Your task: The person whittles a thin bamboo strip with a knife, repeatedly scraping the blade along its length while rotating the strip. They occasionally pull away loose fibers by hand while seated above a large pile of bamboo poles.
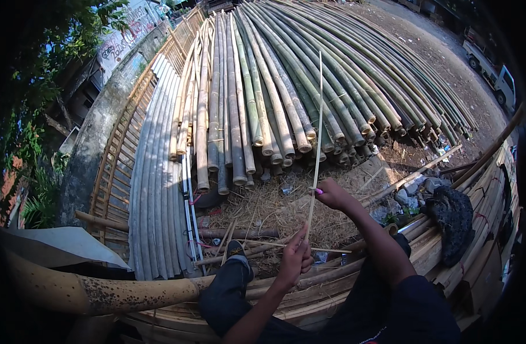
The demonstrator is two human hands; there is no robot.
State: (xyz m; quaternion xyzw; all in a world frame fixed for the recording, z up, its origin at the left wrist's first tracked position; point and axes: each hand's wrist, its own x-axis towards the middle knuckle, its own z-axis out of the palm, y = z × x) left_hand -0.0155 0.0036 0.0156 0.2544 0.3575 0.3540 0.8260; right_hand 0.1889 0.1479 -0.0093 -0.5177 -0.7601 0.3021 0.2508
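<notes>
A long, thin, pale bamboo strip (317, 132) stands nearly upright in front of me, its tip reaching up over the stacked poles. Low on it, my left hand (295, 258) is closed with the fingers wrapped round the strip. Higher up and to the right, my right hand (333, 196) is a closed fist beside the strip. A small pink-purple piece (318, 191) pokes out of that fist and meets the strip; most of it is hidden, so I cannot tell its kind.
Many bamboo poles (234, 103) fill the far side. Corrugated sheets (157, 160) and a bamboo fence (111, 183) stand left. A thick spotted pole (119, 295) lies near left. Split bamboo (423, 252) and a dark, rough object (451, 221) lie right; a truck (495, 77) stands beyond.
</notes>
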